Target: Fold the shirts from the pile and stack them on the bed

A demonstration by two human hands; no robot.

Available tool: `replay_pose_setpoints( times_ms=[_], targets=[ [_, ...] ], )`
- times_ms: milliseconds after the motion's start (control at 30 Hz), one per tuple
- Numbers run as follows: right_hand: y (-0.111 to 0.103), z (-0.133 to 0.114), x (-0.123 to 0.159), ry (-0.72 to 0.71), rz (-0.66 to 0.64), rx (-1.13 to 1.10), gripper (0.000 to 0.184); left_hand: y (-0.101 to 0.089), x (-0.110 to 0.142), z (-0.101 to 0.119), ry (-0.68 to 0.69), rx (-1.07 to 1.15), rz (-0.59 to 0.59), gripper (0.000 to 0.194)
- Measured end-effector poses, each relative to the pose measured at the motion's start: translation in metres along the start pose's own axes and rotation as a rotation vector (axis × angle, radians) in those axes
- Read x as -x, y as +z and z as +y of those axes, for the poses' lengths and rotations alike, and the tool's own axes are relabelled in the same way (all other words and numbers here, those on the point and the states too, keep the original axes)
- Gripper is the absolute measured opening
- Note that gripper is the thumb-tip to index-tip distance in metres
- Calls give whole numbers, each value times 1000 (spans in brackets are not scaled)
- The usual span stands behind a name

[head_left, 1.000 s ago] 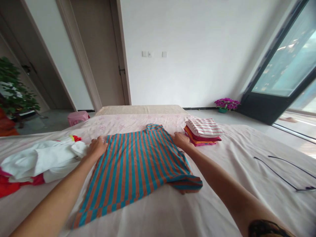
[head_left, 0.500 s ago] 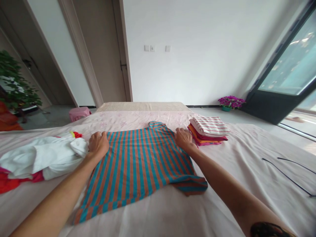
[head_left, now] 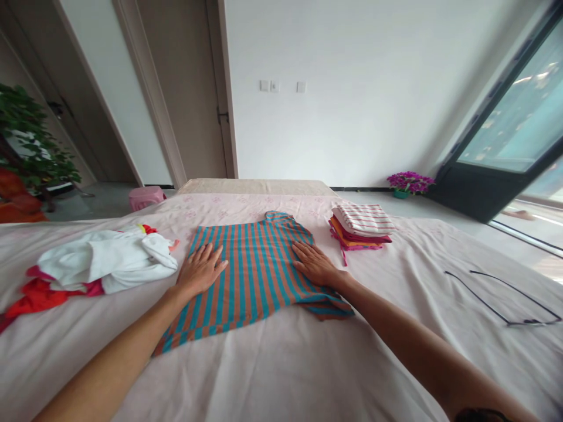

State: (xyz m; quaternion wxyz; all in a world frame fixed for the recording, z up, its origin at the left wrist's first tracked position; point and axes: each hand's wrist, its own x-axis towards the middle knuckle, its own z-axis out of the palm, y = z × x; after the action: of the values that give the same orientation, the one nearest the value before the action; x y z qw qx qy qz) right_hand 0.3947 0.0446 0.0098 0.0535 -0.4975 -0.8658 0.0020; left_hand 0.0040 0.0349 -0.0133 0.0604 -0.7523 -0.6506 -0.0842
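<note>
A shirt with teal and orange-brown stripes lies spread on the pale pink bed sheet, its collar pointing away from me. My left hand rests flat on the shirt's left part, fingers stretched out. On the shirt's right part my right hand lies flat with its fingers spread. Neither hand holds anything. The shirt's near right corner is folded under.
A pile of white and red clothes lies left of the shirt. A stack of folded striped cloths sits to its right. A thin black cable runs over the sheet at far right. Beyond the bed are a pink stool, a plant and potted flowers.
Both hands have left the shirt's shoulder edges, slid toward me onto its middle and now lie flat and open. The view has shifted a little.
</note>
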Motion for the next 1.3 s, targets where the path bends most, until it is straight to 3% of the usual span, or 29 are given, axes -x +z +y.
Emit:
replay_pose_setpoints(
  times_ms=[167,367,467,533,633,700,800,933,1100,1200,1300],
  targets=[
    [-3,22,20,118,-14,43,58,-6,25,-21,-22,-41,18,61],
    [-29,18,48,252,2,-38,53,-12,46,-26,-44,-44,27,57],
    [-46,10,78,378,130,-186,47,-22,59,-20,-69,6,78,51],
    [-57,5,102,444,145,-347,47,-33,72,-14,2,132,91,48],
    [-65,-3,134,502,-10,-678,55,-55,98,-2,147,377,29,42],
    [-64,-9,149,466,-69,-865,54,-68,117,5,208,461,-53,37],
    [-57,-23,157,377,25,-969,61,-78,139,13,274,479,-159,42],
    [-54,-43,152,429,112,-1101,60,-77,150,13,313,432,-132,46],
    [-74,-41,151,510,-16,-1456,48,-73,152,-4,317,340,-55,55],
    [-80,-27,159,538,-173,-1391,42,-75,154,-17,318,323,-66,49],
    [-80,-7,165,471,-412,-1190,41,-83,154,-24,328,370,-175,45]
  ],
)
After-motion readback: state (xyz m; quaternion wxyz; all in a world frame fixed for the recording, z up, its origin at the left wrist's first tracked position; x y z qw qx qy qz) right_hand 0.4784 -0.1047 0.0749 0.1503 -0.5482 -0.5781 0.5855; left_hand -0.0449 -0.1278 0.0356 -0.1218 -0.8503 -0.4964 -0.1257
